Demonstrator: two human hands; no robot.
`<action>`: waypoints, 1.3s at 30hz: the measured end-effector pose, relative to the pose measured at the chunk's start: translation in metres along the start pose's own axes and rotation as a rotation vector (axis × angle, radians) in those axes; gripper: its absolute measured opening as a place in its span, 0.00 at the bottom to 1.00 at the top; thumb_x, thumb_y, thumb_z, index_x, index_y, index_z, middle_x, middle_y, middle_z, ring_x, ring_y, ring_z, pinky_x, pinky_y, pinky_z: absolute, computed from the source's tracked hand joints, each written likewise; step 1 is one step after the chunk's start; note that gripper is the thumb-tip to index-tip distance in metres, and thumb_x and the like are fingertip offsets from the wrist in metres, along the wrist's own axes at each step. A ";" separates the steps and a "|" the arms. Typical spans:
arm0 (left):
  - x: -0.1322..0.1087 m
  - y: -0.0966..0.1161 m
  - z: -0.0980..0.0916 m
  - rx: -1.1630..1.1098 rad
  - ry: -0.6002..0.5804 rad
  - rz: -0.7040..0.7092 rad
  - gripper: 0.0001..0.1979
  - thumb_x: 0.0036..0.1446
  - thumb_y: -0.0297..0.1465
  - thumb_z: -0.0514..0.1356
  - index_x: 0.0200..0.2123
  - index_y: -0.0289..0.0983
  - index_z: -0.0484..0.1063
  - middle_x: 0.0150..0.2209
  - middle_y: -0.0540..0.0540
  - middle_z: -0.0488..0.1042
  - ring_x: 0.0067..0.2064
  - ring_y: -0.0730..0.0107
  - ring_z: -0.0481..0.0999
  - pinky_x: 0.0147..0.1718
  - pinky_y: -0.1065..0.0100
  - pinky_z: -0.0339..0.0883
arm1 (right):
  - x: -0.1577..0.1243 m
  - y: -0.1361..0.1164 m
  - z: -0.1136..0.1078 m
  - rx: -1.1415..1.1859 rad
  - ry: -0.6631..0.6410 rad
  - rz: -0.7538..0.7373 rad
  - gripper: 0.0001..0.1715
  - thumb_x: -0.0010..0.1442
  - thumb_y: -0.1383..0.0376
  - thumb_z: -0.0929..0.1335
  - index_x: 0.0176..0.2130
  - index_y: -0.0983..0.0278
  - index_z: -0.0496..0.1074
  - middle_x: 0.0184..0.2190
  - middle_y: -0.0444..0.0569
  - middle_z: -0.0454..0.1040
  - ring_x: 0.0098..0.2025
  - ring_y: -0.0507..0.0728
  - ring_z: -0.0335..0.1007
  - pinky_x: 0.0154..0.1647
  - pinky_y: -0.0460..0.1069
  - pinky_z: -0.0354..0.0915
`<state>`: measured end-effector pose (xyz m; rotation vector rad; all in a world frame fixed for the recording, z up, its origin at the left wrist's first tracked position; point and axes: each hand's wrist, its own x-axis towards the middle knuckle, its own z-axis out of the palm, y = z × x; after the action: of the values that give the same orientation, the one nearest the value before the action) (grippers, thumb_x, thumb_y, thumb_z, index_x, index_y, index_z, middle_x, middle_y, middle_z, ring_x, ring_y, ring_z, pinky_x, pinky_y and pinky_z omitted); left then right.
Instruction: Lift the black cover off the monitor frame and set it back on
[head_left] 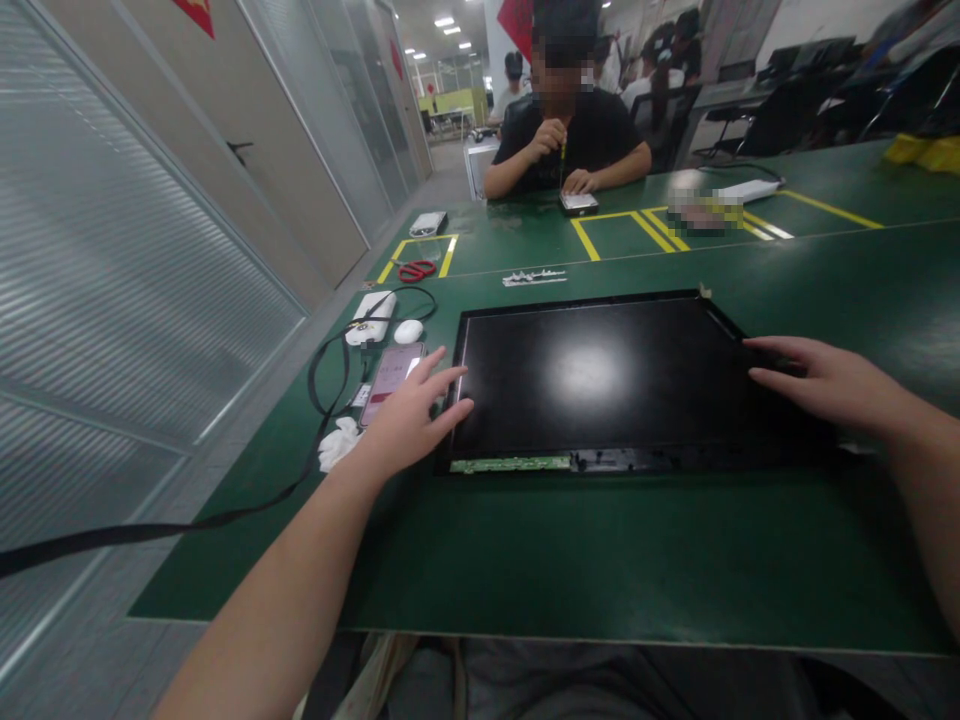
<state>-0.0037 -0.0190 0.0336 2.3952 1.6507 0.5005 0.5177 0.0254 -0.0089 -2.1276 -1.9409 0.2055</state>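
A black flat display panel (600, 380) lies face up on the green table mat (600, 560), with a thin green circuit strip (510, 464) along its near edge. My left hand (409, 420) reaches to the panel's left edge, fingers spread and touching the rim, holding nothing. At the panel's right side my right hand (825, 385) lies flat, fingers stretched out on the frame.
Left of the panel lie a phone (391, 380), a white cloth (337, 443), a white mouse (408, 331), a white box (369, 318) and a black strap (322, 400). Red scissors (415, 270) sit farther back. A person opposite works with a screwdriver on a small device (579, 203).
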 end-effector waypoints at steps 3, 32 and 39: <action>0.002 -0.002 0.006 0.013 0.030 -0.070 0.27 0.65 0.42 0.51 0.62 0.33 0.67 0.70 0.31 0.56 0.69 0.47 0.59 0.64 0.48 0.59 | 0.000 -0.002 -0.003 -0.002 -0.002 0.071 0.42 0.49 0.45 0.63 0.57 0.61 0.72 0.56 0.55 0.74 0.44 0.66 0.76 0.48 0.61 0.72; 0.005 0.001 0.019 0.173 -0.065 -0.041 0.20 0.61 0.27 0.51 0.51 0.28 0.76 0.66 0.30 0.63 0.68 0.49 0.61 0.65 0.53 0.60 | 0.004 0.002 0.000 -0.085 -0.058 0.005 0.32 0.52 0.61 0.60 0.54 0.63 0.76 0.59 0.53 0.73 0.60 0.67 0.69 0.63 0.61 0.62; 0.006 -0.005 0.019 0.152 -0.056 -0.013 0.20 0.60 0.26 0.50 0.49 0.32 0.78 0.66 0.33 0.63 0.64 0.46 0.68 0.63 0.48 0.62 | 0.005 0.004 0.001 -0.106 -0.042 -0.027 0.31 0.52 0.62 0.60 0.53 0.60 0.76 0.58 0.50 0.74 0.58 0.66 0.71 0.62 0.60 0.65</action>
<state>0.0010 -0.0104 0.0149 2.4781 1.7368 0.3127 0.5217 0.0298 -0.0105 -2.1782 -2.0459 0.1468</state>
